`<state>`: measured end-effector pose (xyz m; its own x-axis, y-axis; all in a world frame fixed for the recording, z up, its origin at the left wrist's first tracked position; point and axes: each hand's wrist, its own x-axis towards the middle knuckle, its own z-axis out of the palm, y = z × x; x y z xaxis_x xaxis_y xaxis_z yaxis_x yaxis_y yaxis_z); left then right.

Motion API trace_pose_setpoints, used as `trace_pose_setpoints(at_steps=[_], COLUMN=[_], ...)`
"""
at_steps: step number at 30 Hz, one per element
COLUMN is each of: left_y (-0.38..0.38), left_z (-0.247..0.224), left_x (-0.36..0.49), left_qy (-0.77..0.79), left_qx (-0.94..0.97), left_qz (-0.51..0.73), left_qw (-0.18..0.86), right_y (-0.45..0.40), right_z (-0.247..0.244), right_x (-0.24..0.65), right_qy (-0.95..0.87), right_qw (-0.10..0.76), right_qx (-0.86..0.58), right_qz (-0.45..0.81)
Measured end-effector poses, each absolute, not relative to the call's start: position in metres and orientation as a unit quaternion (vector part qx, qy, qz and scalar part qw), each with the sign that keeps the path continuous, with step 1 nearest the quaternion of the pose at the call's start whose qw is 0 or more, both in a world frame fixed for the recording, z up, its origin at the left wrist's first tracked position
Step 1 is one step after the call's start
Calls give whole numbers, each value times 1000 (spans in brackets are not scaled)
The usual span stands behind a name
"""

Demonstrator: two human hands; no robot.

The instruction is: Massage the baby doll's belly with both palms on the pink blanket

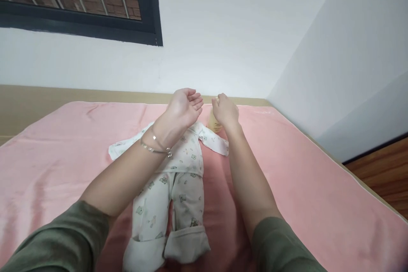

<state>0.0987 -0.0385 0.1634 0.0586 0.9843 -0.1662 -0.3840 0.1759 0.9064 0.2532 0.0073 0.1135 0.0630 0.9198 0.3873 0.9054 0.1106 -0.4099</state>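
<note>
My right hand [225,109] is closed around the upper part of a pale yellow bottle [214,125] with small printed text. The bottle's top is hidden by my fingers. Just to its left, my left hand [185,105] is open, palm turned up and fingers slightly curled, with nothing visible on it. Two thin bracelets [154,149] circle my left wrist. Below both hands lie a white baby top [188,157] with small animal prints and matching baby pants [186,204] with turned-up cuffs. My left forearm covers part of the clothes.
A pink sheet [306,178] covers the surface, with a wooden edge [95,93] along the back. Beyond rises a white wall [216,29] with a dark-framed window [148,4] at upper left. Brown wood panelling [382,174] shows at the right.
</note>
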Motion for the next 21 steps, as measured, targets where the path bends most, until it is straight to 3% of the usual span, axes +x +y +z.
trace_pose_setpoints(at_steps=[8, 15, 21], left_y=[-155, -187, -212], left_z=[203, 210, 216], left_x=[17, -27, -53], left_qy=[265, 220, 151], left_qx=[248, 225, 292], left_qz=[725, 728, 724], left_qw=[585, 609, 607], right_y=[15, 13, 19], right_z=[107, 116, 104], right_x=[257, 226, 222], right_qy=[-691, -641, -629], right_qw=[296, 250, 273], right_qx=[-659, -725, -727], right_qz=[20, -41, -43])
